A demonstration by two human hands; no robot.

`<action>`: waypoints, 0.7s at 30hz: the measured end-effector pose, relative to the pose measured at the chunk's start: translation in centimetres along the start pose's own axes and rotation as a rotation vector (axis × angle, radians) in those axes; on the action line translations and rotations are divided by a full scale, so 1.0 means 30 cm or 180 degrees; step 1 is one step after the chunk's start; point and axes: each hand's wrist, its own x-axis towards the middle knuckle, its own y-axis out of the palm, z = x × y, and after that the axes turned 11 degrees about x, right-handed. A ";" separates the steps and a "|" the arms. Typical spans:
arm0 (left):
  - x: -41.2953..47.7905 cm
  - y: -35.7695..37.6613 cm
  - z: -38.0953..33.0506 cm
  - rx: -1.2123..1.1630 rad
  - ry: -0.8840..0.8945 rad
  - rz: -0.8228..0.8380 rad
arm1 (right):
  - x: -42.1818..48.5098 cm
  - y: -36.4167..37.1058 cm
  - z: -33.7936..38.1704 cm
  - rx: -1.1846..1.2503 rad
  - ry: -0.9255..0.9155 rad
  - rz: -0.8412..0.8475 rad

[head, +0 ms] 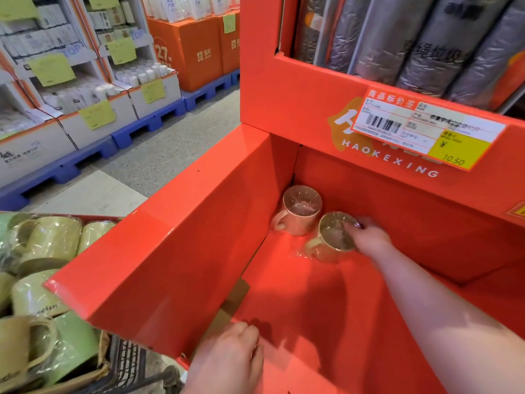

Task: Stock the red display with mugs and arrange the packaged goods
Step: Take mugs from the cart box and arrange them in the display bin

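Bright even store light, soft shadows, wide-angle edge bending, slight blur

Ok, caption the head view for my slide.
Right hand holds a wrapped mug beside a pink mug inside the red display; left hand at its front edge.

red display [176, 260]: glossy cardboard | mugs [302, 210]: shiny clear plastic film wrap | packaged goods [431, 44]: crinkly plastic

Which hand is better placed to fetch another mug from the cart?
Probably the left hand: it rests empty at the front edge of the bin, beside the cart, while the right hand reaches deep inside, holding a mug.
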 end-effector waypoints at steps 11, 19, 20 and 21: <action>-0.002 -0.019 -0.004 -0.0150 0.0020 0.0013 | -0.046 0.083 -0.060 0.0151 -0.0400 -0.0108; 0.002 -0.014 0.000 -0.0027 0.0052 0.0052 | 0.044 0.076 0.004 -0.0239 -0.0403 -0.0111; 0.002 -0.013 0.000 -0.0033 0.0076 0.0065 | 0.046 0.083 0.007 -0.0206 -0.0386 -0.0122; 0.001 -0.009 0.002 -0.0026 0.0088 0.0087 | 0.046 0.090 0.009 -0.0176 -0.0353 -0.0141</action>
